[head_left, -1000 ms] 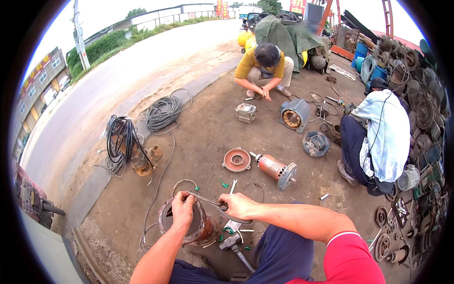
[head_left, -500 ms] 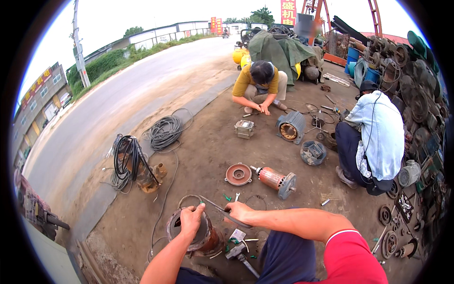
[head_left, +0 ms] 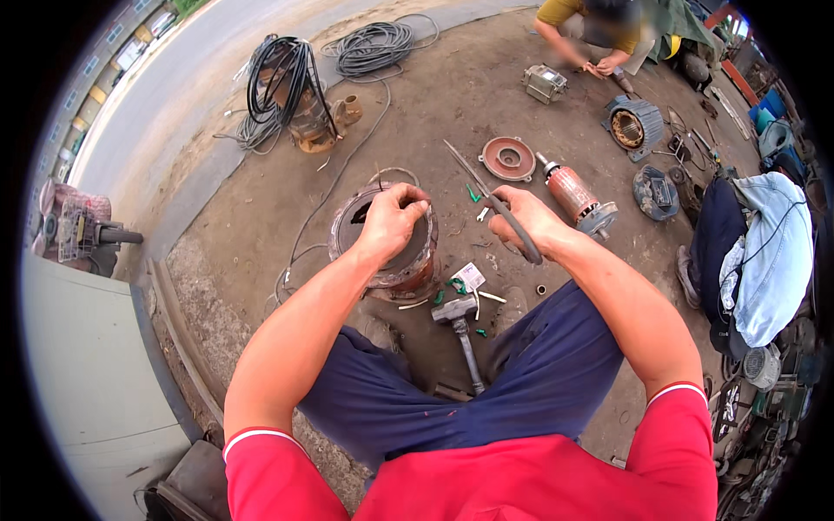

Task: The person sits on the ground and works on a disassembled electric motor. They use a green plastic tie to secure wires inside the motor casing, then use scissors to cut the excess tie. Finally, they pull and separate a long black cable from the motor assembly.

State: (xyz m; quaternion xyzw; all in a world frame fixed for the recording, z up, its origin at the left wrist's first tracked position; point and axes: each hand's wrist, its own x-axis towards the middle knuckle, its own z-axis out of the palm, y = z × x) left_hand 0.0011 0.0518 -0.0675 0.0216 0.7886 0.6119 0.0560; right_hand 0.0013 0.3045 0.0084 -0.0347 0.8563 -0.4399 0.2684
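My left hand point(head_left: 395, 221) is pinched closed above the open top of a round, rust-red metal housing point(head_left: 408, 282). What its fingertips hold, if anything, is hidden. A thin cable point(head_left: 401, 171) arcs behind that hand at the housing's far rim. To the right, my right hand point(head_left: 526, 222) is closed around a long dark-grey tool point(head_left: 514, 224) with a slim, pointed far end; its exact kind is unclear. Beyond this hand lie a reddish round end cover point(head_left: 508, 160) and a motor rotor point(head_left: 572, 191). A hammer point(head_left: 465, 334) rests on the ground between my legs.
A pump point(head_left: 308, 126) draped with black cable stands far left, near a grey cable coil point(head_left: 373, 50). A motor housing point(head_left: 627, 128) and a grey metal block point(head_left: 545, 83) sit farther off. One person point(head_left: 591, 39) crouches ahead, another point(head_left: 769, 252) at right.
The view has tilted down, and the scene has shifted up and right. My right hand has moved farther from my left, and its tool's tip now points away over the ground.
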